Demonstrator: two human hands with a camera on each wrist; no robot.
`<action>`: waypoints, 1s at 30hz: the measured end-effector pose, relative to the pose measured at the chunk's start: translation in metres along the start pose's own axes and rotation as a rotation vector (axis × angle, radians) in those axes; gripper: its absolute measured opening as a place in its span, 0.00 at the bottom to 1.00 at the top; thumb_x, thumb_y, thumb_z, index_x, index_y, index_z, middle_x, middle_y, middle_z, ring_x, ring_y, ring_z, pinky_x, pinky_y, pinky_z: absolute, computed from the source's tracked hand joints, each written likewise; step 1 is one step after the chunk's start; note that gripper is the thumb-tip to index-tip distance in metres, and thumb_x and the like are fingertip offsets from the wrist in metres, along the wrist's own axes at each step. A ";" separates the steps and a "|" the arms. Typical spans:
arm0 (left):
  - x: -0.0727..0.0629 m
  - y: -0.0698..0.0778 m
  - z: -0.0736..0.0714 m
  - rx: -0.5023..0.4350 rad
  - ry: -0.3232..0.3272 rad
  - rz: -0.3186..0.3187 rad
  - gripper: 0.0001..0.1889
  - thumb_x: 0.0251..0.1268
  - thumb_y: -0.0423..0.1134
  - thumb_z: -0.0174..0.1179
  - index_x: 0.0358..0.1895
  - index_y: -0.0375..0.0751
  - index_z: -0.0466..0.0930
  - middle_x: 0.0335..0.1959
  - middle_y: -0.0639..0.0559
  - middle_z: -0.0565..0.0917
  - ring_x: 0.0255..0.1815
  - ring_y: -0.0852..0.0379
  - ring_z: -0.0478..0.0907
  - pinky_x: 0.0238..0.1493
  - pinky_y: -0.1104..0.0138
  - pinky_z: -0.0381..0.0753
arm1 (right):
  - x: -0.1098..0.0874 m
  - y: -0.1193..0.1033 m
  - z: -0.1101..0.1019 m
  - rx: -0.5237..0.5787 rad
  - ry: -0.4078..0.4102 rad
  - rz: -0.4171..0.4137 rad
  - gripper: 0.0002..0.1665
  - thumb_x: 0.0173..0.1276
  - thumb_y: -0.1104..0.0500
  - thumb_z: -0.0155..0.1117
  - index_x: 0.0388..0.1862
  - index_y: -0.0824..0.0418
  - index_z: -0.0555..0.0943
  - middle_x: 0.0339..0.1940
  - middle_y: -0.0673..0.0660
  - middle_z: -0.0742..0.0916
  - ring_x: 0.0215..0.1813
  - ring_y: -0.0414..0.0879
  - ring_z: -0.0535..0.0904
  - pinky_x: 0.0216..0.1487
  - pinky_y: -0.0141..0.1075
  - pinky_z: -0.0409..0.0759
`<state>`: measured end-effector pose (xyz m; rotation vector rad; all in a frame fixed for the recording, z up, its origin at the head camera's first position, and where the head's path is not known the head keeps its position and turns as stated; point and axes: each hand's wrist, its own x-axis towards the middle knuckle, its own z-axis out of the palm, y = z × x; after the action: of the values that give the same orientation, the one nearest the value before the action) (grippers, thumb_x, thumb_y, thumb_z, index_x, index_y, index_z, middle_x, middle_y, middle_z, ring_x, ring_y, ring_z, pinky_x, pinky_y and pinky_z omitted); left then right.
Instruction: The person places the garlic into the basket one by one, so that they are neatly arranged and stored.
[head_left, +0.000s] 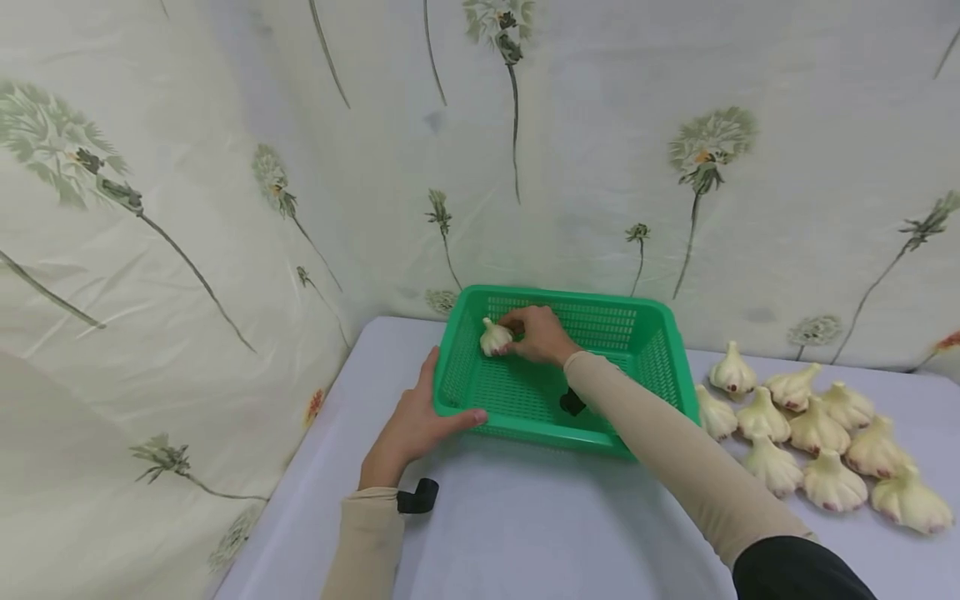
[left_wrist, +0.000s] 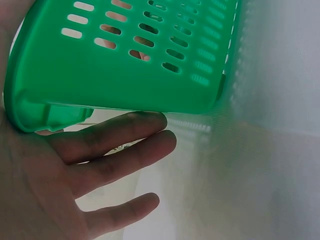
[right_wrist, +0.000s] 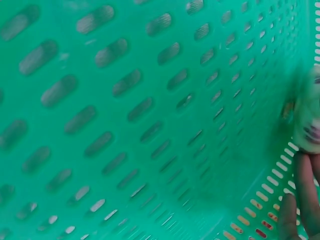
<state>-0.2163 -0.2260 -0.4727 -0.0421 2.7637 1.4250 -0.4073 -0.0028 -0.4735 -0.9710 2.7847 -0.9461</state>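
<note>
I register the garlic bulb [head_left: 495, 338] left of my right hand [head_left: 542, 335], pinched between its fingers inside the basket [head_left: 555, 434]; my left hand [head_left: 412, 425], fingers extended, touches the basket.

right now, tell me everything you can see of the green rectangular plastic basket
The green rectangular plastic-looking basket stands upright on the white-covered table, its walls and floor perforated, its rim smooth. The person's left hand touches its near left corner; inside, the right hand holds a whitish garlic bulb.
</note>
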 end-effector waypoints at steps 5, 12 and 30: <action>0.000 0.002 0.000 0.009 -0.001 0.003 0.70 0.48 0.75 0.75 0.89 0.64 0.37 0.73 0.31 0.75 0.71 0.37 0.75 0.65 0.41 0.77 | 0.000 0.001 0.000 -0.038 -0.005 0.007 0.27 0.67 0.53 0.80 0.62 0.61 0.87 0.57 0.60 0.91 0.58 0.55 0.88 0.62 0.52 0.83; 0.000 0.003 -0.001 0.021 0.006 0.006 0.69 0.49 0.75 0.75 0.89 0.64 0.38 0.73 0.31 0.75 0.70 0.36 0.76 0.64 0.41 0.77 | 0.000 0.002 0.003 -0.091 -0.007 0.015 0.26 0.70 0.46 0.77 0.61 0.58 0.88 0.55 0.58 0.92 0.55 0.53 0.87 0.59 0.52 0.83; -0.001 0.000 0.001 0.018 0.013 0.013 0.69 0.49 0.75 0.75 0.89 0.63 0.39 0.70 0.31 0.78 0.67 0.38 0.78 0.63 0.42 0.78 | -0.003 -0.010 -0.005 -0.150 -0.025 0.067 0.40 0.68 0.37 0.76 0.69 0.61 0.82 0.62 0.61 0.89 0.61 0.57 0.85 0.61 0.55 0.82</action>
<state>-0.2153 -0.2254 -0.4731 -0.0330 2.7923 1.4071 -0.4003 -0.0044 -0.4648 -0.8926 2.8815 -0.7208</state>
